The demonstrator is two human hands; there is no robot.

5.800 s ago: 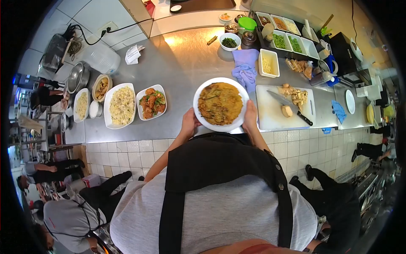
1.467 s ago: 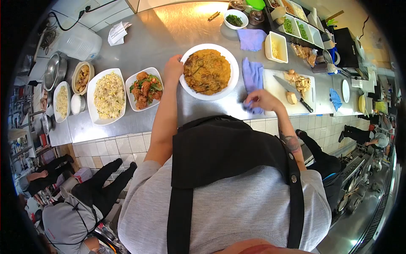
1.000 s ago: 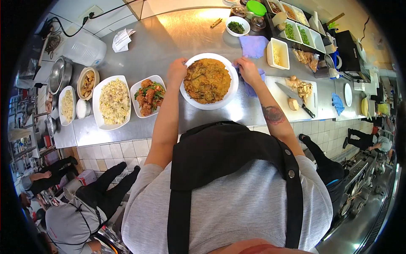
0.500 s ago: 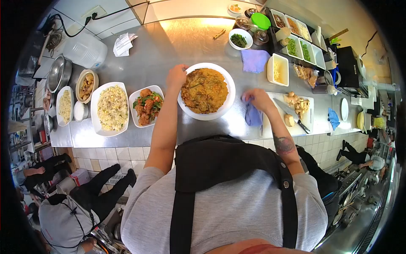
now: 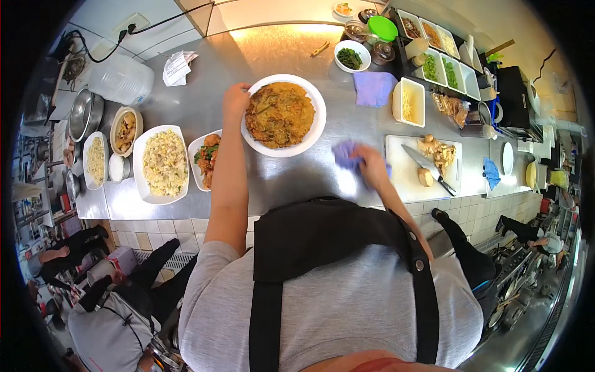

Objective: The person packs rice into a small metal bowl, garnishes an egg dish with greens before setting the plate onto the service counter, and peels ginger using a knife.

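Note:
My left hand (image 5: 236,100) grips the left rim of a round white plate (image 5: 317,126), its fingers closed on the edge. A browned, flat pancake-like food (image 5: 282,115) covers most of that plate. A purple cloth (image 5: 347,152) is bunched in my right hand (image 5: 370,166), just above or on the steel counter between the plate and the cutting board (image 5: 396,180). On the board lie a knife (image 5: 429,170) and chopped pale pieces (image 5: 441,156). My left forearm partly hides a dish of fried pieces with greens (image 5: 206,158).
To the left stand a plate of fried rice (image 5: 164,162), a bowl (image 5: 127,130) and a metal bowl (image 5: 85,115). A second folded purple cloth (image 5: 374,88), a bowl of greens (image 5: 351,57) and a tub of pale shreds (image 5: 409,102) sit at the back right. Other people work behind me.
My left hand and the plate have shifted left and slightly away from me. My right hand has taken up the purple cloth and moved it left from beside the board.

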